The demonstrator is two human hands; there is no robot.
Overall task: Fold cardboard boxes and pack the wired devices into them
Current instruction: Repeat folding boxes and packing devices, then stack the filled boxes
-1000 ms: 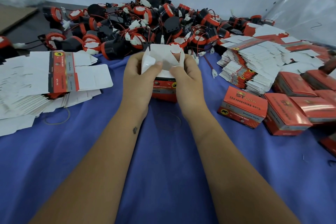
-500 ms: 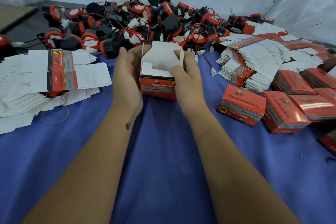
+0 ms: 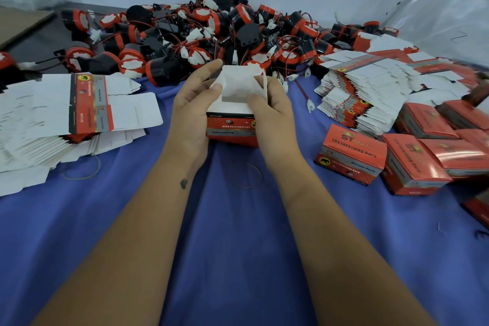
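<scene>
A small red cardboard box (image 3: 232, 128) stands upright on the blue cloth at the centre, its white top flaps (image 3: 239, 82) raised and open. My left hand (image 3: 191, 108) grips its left side, thumb pressing a side flap inward. My right hand (image 3: 272, 114) holds the right side, thumb on the white flap. Behind the box lies a big heap of black-and-red wired devices (image 3: 211, 34) with white connectors. The inside of the box is hidden by the flaps.
Flat unfolded box blanks are stacked at the left (image 3: 66, 114) and at the back right (image 3: 375, 87). Several closed red boxes (image 3: 352, 153) sit at the right. Rubber bands (image 3: 82, 169) lie on the blue cloth (image 3: 238, 246). A white wall rises behind the heap.
The box has been lowered a little onto the cloth. My left thumb has moved from the box's side onto a side flap, and the top flap stands more upright.
</scene>
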